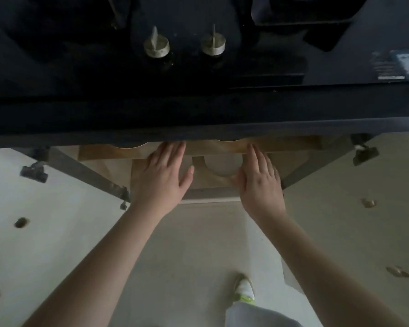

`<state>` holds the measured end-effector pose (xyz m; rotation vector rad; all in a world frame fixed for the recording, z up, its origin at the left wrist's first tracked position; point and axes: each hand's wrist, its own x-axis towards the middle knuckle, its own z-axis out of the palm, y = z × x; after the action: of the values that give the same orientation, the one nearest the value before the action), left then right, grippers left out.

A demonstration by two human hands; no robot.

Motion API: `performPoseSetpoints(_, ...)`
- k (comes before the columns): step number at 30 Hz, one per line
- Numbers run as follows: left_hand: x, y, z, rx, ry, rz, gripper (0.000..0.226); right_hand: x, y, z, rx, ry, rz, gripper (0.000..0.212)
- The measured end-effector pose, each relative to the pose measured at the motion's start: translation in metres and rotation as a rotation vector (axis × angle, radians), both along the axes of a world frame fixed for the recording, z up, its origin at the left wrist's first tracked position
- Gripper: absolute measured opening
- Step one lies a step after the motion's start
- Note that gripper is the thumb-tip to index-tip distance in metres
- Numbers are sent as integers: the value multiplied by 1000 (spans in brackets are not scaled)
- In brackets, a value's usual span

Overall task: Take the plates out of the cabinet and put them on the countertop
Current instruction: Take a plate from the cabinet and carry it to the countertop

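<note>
A pale round plate [223,165] lies on the brown shelf of the open cabinet [293,147] under the black countertop [198,109]. The rims of two more plates, one left [131,145] and one right [229,139], peek out from under the countertop's front edge. My left hand [162,172] reaches in just left of the pale plate, fingers straight, and holds nothing that I can see. My right hand [260,179] lies at the plate's right edge with straight fingers and its thumb by the rim. Neither hand grips the plate.
A gas hob with two metal knobs [156,47] fills the countertop above the cabinet. Both cabinet doors stand swung open, the left door [45,220] and the right door [340,208], with metal hinges [33,172] sticking out. My foot [243,289] stands on the pale floor below.
</note>
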<state>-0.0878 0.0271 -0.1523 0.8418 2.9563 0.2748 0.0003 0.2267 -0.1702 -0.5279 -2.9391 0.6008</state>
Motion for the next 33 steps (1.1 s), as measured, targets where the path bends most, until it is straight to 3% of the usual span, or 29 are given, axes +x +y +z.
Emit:
performPoseSetpoints(5,-36,22,-54,109,143,-8,66,-32,17,-49,-55,146,-33,57)
performPoseSetpoints(11,-70,42,-108,319,170,50,66,-83,46,-88,5,392,-43,56)
performPoseSetpoints(19,-124,57,-135,537,25,248,73,-134,87,-102,42,491,-151,53)
performPoseSetpoints(26,-145,75,-120,769,-260,293,61,-144,107,-99,-57,281,-309,42)
performPoseSetpoints(31,-150,85,-116,1048,-641,378,25,-154,100,-85,-459,42,-495,43)
performPoseSetpoints(33,-150,88,-115,1075,-728,378,20,-157,95,-84,-561,7,-489,36)
